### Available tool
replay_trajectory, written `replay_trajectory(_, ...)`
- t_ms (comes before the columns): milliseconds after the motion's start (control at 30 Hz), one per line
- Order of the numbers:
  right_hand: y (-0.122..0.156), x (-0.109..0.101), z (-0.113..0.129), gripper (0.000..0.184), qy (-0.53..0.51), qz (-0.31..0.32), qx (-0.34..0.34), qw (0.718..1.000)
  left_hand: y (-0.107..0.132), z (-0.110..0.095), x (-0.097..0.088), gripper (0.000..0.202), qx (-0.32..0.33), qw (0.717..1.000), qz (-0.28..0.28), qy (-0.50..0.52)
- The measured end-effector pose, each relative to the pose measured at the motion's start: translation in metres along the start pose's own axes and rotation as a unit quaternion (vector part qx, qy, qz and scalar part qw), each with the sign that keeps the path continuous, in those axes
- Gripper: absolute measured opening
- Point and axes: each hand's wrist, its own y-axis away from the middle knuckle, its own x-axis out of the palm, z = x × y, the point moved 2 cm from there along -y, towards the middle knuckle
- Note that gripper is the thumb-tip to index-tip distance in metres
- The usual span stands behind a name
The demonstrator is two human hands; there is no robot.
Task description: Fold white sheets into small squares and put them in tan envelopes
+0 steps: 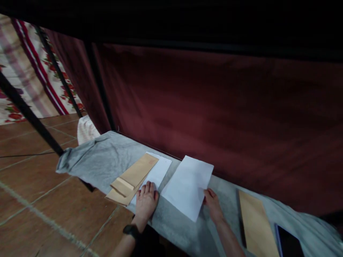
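Closest to my lens, a black watch (pixel 132 231); beyond it, I see the left hand (pixel 146 200) flat and open, gripping nothing, probably steadying the white papers (pixel 160 169). The right hand (pixel 212 202) pinches the edge of a loose sheet (pixel 189 185) between them, over grey cloth (pixel 107 153), likely to control it.

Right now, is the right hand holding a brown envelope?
No, the right hand holds a white sheet by its edge.

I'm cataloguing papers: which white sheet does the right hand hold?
The rectangular white paper sheet farther right, in the right hand; the other sheet lies partly under brown paper envelopes.
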Motion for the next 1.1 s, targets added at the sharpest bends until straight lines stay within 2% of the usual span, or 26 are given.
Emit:
replay_trajectory(67,0.004,-0.04,-0.01,0.036,-0.007,-0.028,0.015,0.999,0.0,-0.003,0.004,0.043,0.003,0.999,-0.014,0.038)
replay_trajectory(133,0.008,-0.067,-0.018,0.033,0.007,-0.035,0.006,0.999,-0.001,-0.013,0.01,0.043,0.015,0.994,-0.027,0.107)
replay_trajectory(200,0.012,-0.08,-0.024,0.029,0.02,-0.042,-0.001,0.999,-0.001,-0.03,0.016,0.043,0.03,0.977,-0.021,0.208)
replay_trajectory(267,0.015,-0.083,-0.029,0.026,0.025,-0.047,-0.005,0.999,-0.001,-0.054,0.02,0.043,0.02,0.944,0.02,0.329)
replay_trajectory(333,0.018,-0.081,-0.033,0.022,0.032,-0.038,-0.018,0.999,0.0,-0.077,0.021,0.044,-0.03,0.892,0.088,0.442)
replay_trajectory(433,0.024,-0.078,-0.038,0.02,0.06,-0.015,-0.049,0.997,0.008,-0.103,0.018,0.052,-0.141,0.791,0.183,0.566)
replay_trajectory(533,0.03,-0.084,-0.042,0.028,0.114,-0.007,-0.07,0.991,0.019,-0.11,0.013,0.063,-0.232,0.691,0.252,0.636)
replay_trajectory(600,0.033,-0.091,-0.042,0.034,0.156,-0.008,-0.074,0.985,0.026,-0.109,0.009,0.068,-0.266,0.65,0.282,0.653)
replay_trajectory(633,0.034,-0.094,-0.041,0.036,0.18,-0.007,-0.075,0.981,0.029,-0.107,0.007,0.069,-0.272,0.643,0.291,0.654)
replay_trajectory(700,0.036,-0.099,-0.039,0.036,0.217,-0.006,-0.071,0.974,0.036,-0.105,0.003,0.072,-0.264,0.65,0.304,0.645)
replay_trajectory(800,0.039,-0.105,-0.04,0.031,0.248,-0.014,-0.064,0.967,0.048,-0.105,0.001,0.068,-0.232,0.685,0.31,0.618)
replay_trajectory(933,0.048,-0.11,-0.044,0.031,0.27,-0.061,-0.056,0.959,0.064,-0.107,0.007,0.057,-0.185,0.732,0.288,0.589)
replay_trajectory(1033,0.059,-0.103,-0.042,0.038,0.331,-0.131,-0.107,0.928,0.076,-0.109,0.013,0.066,-0.169,0.748,0.274,0.58)
replay_trajectory(1100,0.065,-0.088,-0.038,0.042,0.379,-0.126,-0.182,0.899,0.085,-0.11,0.015,0.078,-0.177,0.751,0.273,0.575)
